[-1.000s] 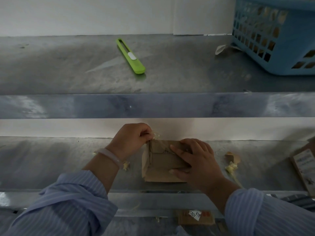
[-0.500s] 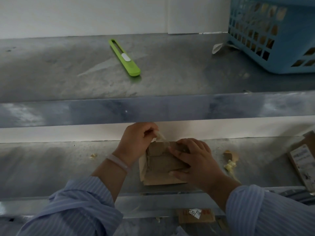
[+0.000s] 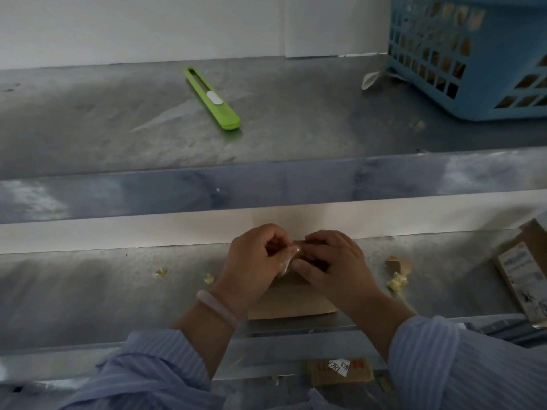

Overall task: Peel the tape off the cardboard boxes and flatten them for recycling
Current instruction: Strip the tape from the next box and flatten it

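Observation:
A small flat brown cardboard box (image 3: 291, 300) lies on the lower metal shelf (image 3: 88, 291), near its front edge. Both hands meet over its far end. My left hand (image 3: 254, 261) pinches a strip of clear tape (image 3: 287, 257) that lifts off the box. My right hand (image 3: 331, 261) has curled fingers on the box's far end right beside the tape. Most of the far half of the box is hidden under the hands.
A green utility knife (image 3: 211, 97) lies on the upper shelf (image 3: 296, 128); a blue plastic basket (image 3: 470, 54) stands at its right. Tape scraps (image 3: 398, 279) dot the lower shelf. Another box with a label (image 3: 524, 270) lies at right; a labelled one (image 3: 340, 371) sits below.
My right hand has slid from the middle of the box up to its far end, meeting the left hand. The left hand has drawn the tape toward the centre.

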`<state>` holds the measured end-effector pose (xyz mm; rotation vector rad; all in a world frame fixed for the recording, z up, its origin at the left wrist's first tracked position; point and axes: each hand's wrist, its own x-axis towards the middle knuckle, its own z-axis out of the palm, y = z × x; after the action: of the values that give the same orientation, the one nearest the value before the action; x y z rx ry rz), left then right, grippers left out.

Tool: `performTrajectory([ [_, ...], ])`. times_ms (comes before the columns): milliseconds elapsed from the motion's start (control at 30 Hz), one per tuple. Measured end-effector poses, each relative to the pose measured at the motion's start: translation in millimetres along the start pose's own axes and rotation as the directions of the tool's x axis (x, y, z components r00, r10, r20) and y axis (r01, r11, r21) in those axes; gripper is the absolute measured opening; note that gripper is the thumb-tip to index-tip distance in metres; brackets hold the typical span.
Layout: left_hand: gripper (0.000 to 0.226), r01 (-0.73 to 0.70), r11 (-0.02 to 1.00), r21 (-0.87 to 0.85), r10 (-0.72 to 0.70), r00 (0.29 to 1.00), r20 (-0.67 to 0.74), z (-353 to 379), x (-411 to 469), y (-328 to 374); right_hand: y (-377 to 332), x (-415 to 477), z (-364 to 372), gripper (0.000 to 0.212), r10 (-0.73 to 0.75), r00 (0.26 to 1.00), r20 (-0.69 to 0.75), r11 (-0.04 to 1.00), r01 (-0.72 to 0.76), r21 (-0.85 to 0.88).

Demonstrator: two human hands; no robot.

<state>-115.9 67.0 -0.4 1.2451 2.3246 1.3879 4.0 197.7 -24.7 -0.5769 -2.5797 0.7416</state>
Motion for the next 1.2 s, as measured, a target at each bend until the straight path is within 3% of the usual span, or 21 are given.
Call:
performTrajectory([
  [100,0.017,0.010,1.000,-0.001,-0.010,0.999,-0.031,-0.2,2.2,0.2,-10.4,3.2,6.3,0.033,0.075,0.995,-0.064,0.996,-0.072,0.043],
  [200,0.015,0.008,1.000,-0.014,-0.008,1.000,0.012,-1.8,4.3,-2.0,-15.9,6.3,9.0,0.010,0.101,0.995,-0.002,0.994,-0.101,0.048],
  [367,0.018,-0.120,0.983,0.140,0.101,0.985,0.141,-4.7,4.8,-6.2,-9.9,6.9,0.5,0.008,0.263,0.964,0.038,0.922,-0.263,0.284],
  [533,0.036,-0.251,0.925,0.286,0.180,0.951,0.252,-0.7,-0.3,-14.0,2.5,7.7,-14.6,0.019,0.521,0.851,-0.069,0.763,-0.428,0.484],
  [633,0.033,-0.337,0.870,0.359,0.250,0.931,0.267,6.0,-3.4,-15.9,4.5,1.8,-19.8,0.019,0.436,0.886,-0.161,0.861,-0.358,0.362],
  [700,0.029,-0.370,0.832,0.414,0.290,0.925,0.246,8.0,-3.8,-17.5,5.0,-3.8,-21.3,0.014,0.250,0.943,-0.222,0.965,-0.223,0.136],
  [800,0.033,-0.365,0.819,0.444,0.293,0.930,0.224,8.8,-7.5,-21.7,6.1,-8.9,-22.0,0.010,-0.050,0.990,-0.129,0.980,0.024,-0.197],
  [867,0.038,-0.370,0.809,0.457,0.298,0.928,0.224,10.2,-10.3,-22.3,4.1,-8.3,-21.1,0.018,-0.104,0.993,-0.050,0.970,0.090,-0.225],
  [933,0.040,-0.369,0.809,0.457,0.294,0.928,0.230,11.3,-10.4,-21.1,-1.9,-7.1,-18.8,0.024,-0.033,0.999,0.019,0.987,0.036,-0.158],
  [1000,0.040,-0.367,0.810,0.457,0.294,0.929,0.224,11.6,-9.3,-20.3,-4.8,-3.8,-18.2,0.024,0.131,0.991,0.028,0.991,-0.130,-0.042],
  [1100,0.034,-0.358,0.820,0.446,0.289,0.932,0.216,12.3,-9.3,-21.4,-4.7,-0.3,-18.7,0.042,0.353,0.935,0.028,0.928,-0.354,0.115],
  [1200,0.034,-0.341,0.831,0.439,0.271,0.938,0.215,13.2,-8.9,-21.2,-4.0,4.3,-16.8,0.032,0.389,0.918,0.075,0.921,-0.389,-0.007],
])
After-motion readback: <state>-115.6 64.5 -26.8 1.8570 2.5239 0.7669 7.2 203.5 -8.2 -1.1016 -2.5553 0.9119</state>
